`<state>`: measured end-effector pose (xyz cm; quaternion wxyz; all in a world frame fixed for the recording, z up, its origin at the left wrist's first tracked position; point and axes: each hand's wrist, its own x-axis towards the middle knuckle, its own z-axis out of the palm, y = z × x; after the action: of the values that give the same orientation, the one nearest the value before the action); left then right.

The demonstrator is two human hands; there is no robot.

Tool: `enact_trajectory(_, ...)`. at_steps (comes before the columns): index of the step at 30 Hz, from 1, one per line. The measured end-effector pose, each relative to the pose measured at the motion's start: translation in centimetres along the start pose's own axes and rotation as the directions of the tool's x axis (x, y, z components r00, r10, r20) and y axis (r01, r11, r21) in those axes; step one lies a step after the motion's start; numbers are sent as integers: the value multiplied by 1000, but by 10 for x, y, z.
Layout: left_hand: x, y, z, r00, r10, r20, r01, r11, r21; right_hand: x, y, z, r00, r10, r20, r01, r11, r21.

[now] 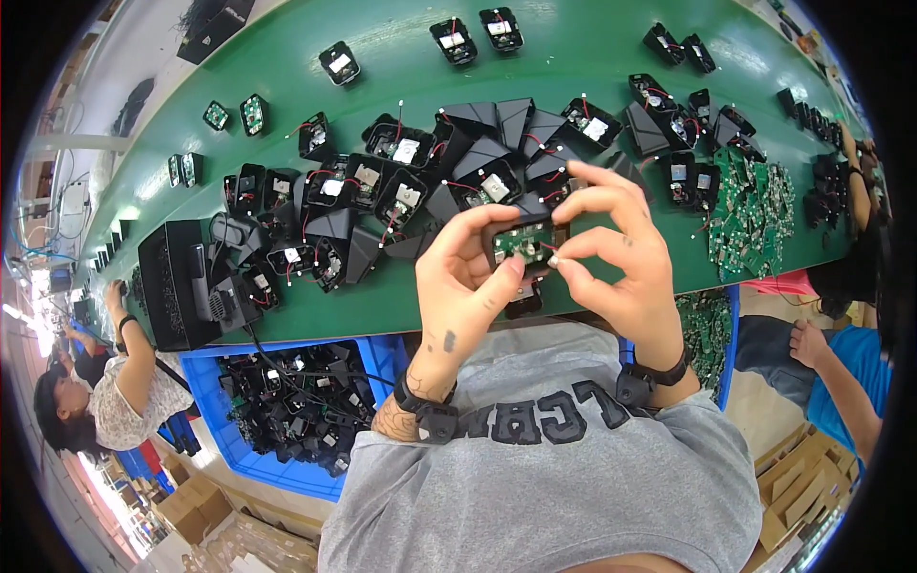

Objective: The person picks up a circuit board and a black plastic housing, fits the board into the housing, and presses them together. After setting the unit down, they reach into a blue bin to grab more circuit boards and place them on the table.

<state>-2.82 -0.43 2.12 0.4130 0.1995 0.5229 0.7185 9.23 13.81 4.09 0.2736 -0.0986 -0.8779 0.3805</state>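
My left hand (463, 277) grips a small black plastic housing (493, 235), with its thumb pressed on the green circuit board (523, 241) in the housing's open side. At the board's right edge, my right hand (626, 258) pinches a small white wire connector (554, 261) between thumb and index finger. A thin red wire runs to that connector. Whether the connector touches the board cannot be made out. Just beyond both hands lie several open black housings (497, 188) with white parts and red wires inside.
A green table (411, 310) carries more housings, a pile of circuit boards (755, 210) on the right and a black box (162, 286) on the left. Below its edge, a blue bin (205, 382) holds black parts. A co-worker (134, 392) sits left; another person's arm (841, 382) shows right.
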Motion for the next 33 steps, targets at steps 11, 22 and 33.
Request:
enact_trajectory(11,1,0,5,985,170,-18,-154,928,338,5,2,13,996,-84,-21,82,992,-95)
enact_trajectory(22,3,7,2,995,100,-3,-90,905,416,10,2,8,987,-130,93,145,975,-168)
enact_trajectory(33,4,-3,2,970,242,-5,-191,778,599,8,1,14,989,-55,138,80,980,-184)
